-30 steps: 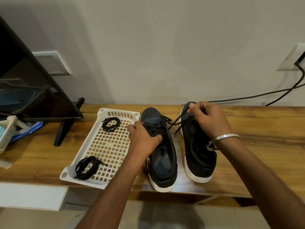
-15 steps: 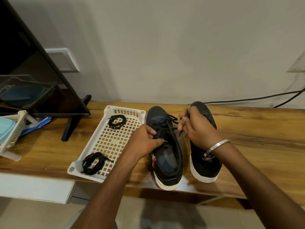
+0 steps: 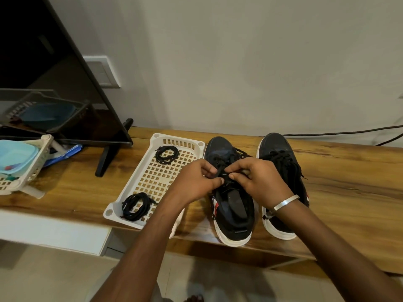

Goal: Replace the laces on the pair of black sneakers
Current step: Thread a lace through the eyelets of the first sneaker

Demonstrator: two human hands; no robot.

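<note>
Evidently the work is at its opening step, judging from the head view: both black, white-soled canvas sneakers stand side by side at the front edge of the wooden counter point(image 3: 349, 171), toes toward the wall, and both are still laced. The left hand point(image 3: 196, 182) and the right hand point(image 3: 261, 182), which wears a silver bangle point(image 3: 285, 201), meet over the tongue of the left sneaker point(image 3: 233, 205), fingertips pinched together on its black lace point(image 3: 224, 175) at the upper eyelets, probably to loosen the knot or draw the old lace out. Exactly which strand each hand holds is too small to tell. The right sneaker point(image 3: 281, 158) waits just beside it, untouched, its lace ends lying loose over the upper. Touching the left sneaker's outer side sits a white perforated plastic tray point(image 3: 157, 138), running from near the counter's front edge toward the wall; it holds two coiled black laces, one coil point(image 3: 166, 154) at its far end and another coil point(image 3: 135, 205) at its near end, presumably the replacements, kept within easy reach of the left hand. Heels facing the person lets both hands work the eyelets squarely.
</note>
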